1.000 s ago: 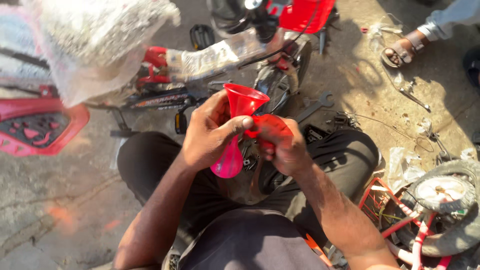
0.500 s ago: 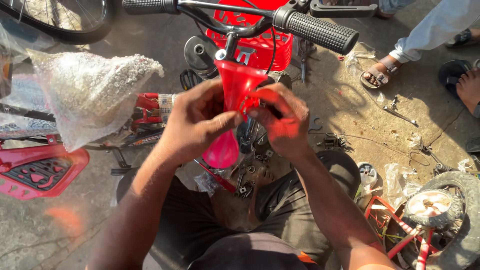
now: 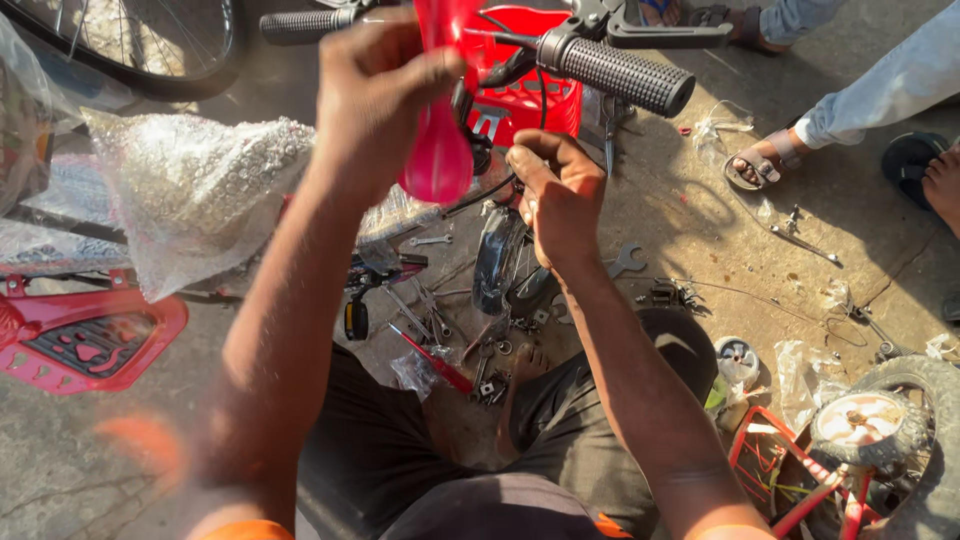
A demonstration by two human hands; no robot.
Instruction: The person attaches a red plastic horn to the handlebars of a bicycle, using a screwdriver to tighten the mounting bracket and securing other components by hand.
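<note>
Now: red plastic bulb horn [image 3: 440, 150] raised since a second ago, from lap height to the black-gripped bicycle handlebar [image 3: 610, 70]. Left hand [image 3: 375, 90] clamped on its neck. Right hand [image 3: 560, 195], formerly on the horn, has released, fingers loosely curled beside the bulb. Handlebar newly near.

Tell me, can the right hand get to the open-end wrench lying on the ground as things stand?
Probably yes. The right hand holds nothing visible and hangs just above the wrench. The ground between them looks bare, apart from the black fender to one side. The left hand grips the red horn.
</note>
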